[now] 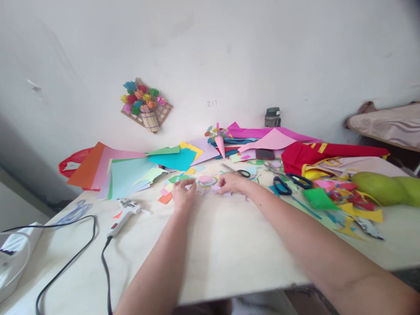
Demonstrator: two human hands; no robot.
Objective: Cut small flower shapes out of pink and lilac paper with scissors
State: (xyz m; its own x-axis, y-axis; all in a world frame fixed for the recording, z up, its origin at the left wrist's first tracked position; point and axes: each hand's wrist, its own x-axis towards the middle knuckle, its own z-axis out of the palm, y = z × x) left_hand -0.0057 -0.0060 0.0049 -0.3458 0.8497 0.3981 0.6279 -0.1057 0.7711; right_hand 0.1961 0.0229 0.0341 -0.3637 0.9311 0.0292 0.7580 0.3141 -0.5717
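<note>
Over the middle of the table my left hand (184, 193) has its fingers curled together; something small and pale shows at the fingertips, too blurred to name. My right hand (230, 182) is closed on a small lilac paper piece (225, 192) just above the tabletop. Between the hands lie several round paper cutouts (206, 179) in pink and other colours. Orange paper scraps (165, 198) lie beside my left hand. Behind my right hand rests a pair of scissors (244, 173) with dark handles.
On the left are a glue gun (124, 218) with its cable and a power strip (19, 260). Coloured sheets (128, 176) line the back, near a pink paper cone with flowers (219, 145). More scissors (282, 186), scraps and a green cushion-like thing (390, 189) lie right.
</note>
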